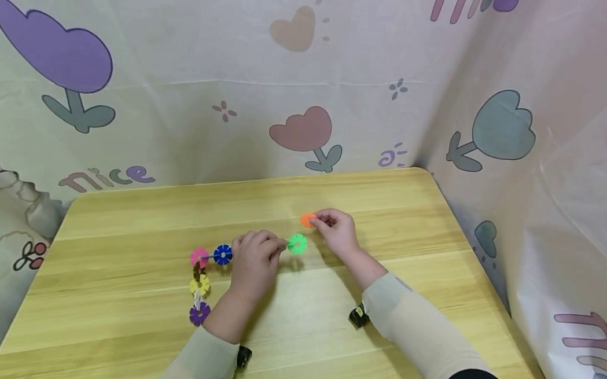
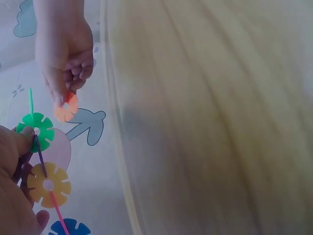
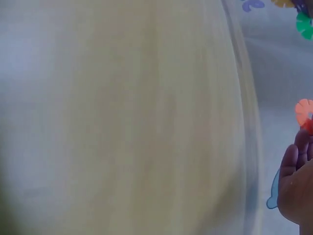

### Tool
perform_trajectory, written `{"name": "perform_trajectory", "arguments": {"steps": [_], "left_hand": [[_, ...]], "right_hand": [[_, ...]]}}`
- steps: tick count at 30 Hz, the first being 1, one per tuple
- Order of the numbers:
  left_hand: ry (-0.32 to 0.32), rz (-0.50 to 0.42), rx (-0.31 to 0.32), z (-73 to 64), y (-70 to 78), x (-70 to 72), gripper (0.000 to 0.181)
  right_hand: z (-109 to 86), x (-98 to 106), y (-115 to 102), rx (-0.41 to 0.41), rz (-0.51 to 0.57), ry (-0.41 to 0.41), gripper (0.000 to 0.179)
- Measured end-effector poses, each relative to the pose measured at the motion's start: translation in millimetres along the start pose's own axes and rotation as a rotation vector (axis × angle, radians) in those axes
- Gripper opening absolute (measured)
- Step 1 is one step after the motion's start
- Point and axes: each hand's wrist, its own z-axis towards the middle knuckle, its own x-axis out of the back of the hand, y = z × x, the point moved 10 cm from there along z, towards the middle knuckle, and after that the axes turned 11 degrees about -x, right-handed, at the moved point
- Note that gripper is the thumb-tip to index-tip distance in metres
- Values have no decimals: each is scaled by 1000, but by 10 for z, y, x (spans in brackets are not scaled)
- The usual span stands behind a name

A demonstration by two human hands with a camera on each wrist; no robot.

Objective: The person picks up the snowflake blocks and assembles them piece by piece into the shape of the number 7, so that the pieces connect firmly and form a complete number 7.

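My left hand pinches a chain of notched plastic flower discs by its green disc. In the left wrist view, an edge-on purple disc links the green disc to a yellow-orange disc, followed by an edge-on pink disc and a blue disc. Left of that hand, the chain bends at a pink disc toward me, through brown, yellow and white discs to a purple disc. Thumb and fingers of my right hand pinch a loose orange disc, apart from the green one.
Both hands work over a light wood-grain table. A printed cloth hangs behind it and along the right side. Black wrist cameras are strapped at both sleeves.
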Motion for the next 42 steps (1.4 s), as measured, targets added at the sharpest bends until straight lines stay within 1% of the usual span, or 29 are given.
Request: {"name": "perform_trajectory", "arguments": {"steps": [6,8,11,15,19,26,35,40,42], "left_hand": [[7,7,0,-6,-4,21,13],[10,7,-3,-10,-5,25,13],[13,8,-6,-11,-8,34,12],[14,13,-6,-10,-11,31,12],[11,15,-3,-10,-15,22,12],[19,12,-4,-5,-13,18,12],[14,18,-13,-8,-7,2,12],[9,18,-12,-18,-25,-20,12],[4,14,-9,-18,-29,-27,13]], "right_hand": [[-316,-12,-276,-9,9,-54,4],[-377,0,-288,6,1,-62,5],[-475,22,-349,56,-20,-72,5],[-607,60,-481,144,-56,-78,4],[-712,103,-582,203,-73,-74,5],[-803,134,-640,279,-66,-73,9],[-871,123,-737,376,-88,-79,12],[-883,124,-767,418,-97,-74,15],[-879,130,-761,423,-96,-69,16]]}}
